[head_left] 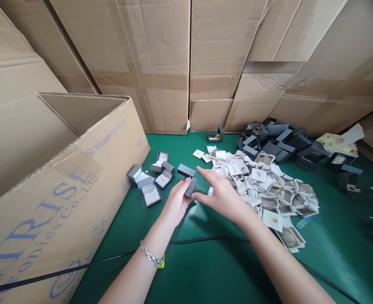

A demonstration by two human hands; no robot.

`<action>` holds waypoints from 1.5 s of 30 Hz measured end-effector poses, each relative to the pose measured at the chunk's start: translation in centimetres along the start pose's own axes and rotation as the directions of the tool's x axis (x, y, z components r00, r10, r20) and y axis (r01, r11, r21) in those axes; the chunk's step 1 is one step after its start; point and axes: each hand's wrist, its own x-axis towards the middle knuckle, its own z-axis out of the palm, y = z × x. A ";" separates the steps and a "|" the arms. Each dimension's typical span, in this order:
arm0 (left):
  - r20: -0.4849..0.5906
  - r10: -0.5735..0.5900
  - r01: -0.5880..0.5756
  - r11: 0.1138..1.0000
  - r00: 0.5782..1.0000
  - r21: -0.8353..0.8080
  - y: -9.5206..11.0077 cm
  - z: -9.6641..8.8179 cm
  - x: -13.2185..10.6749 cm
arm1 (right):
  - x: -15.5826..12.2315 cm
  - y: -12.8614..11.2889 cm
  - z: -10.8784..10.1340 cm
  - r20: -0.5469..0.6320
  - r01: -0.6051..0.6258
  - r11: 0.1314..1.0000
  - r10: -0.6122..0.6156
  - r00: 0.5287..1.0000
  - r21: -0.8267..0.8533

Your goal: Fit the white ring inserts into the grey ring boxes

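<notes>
My left hand (177,200) is closed around a small dark grey jewellery box (190,187). Just behind it is another dark grey box part (186,170); whether this is the same box's lid or a separate box, I cannot tell. My right hand (221,192) is at the box's right side, thumb and fingers spread, the thumb close to the box. Left of my hands, several open grey jewellery boxes (151,195) with pale linings lie together. To the right spreads a heap of white paper cards and pale box inserts (259,177).
A large open carton (117,139) stands at the left. Dark boxes (275,143) are piled at the back right, and one open box (216,135) sits alone at the back. A black cable (205,239) crosses the green surface (212,270). Cardboard cartons (161,63) wall the back.
</notes>
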 end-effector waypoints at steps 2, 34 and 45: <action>0.017 -0.003 0.004 0.998 1.000 -0.060 0.0 0.0 0.0 | -0.2 0.0 0.5 0.058 0.010 0.999 -0.008 0.998 -0.044; -0.072 0.102 -0.089 0.981 0.992 0.171 -1.0 0.0 0.3 | -0.1 0.3 -0.1 0.163 0.040 0.991 -0.060 0.985 0.126; -0.158 0.095 -0.053 0.966 0.983 0.253 -1.2 0.4 0.2 | -0.3 0.0 0.7 0.203 0.049 0.997 -0.060 0.977 0.060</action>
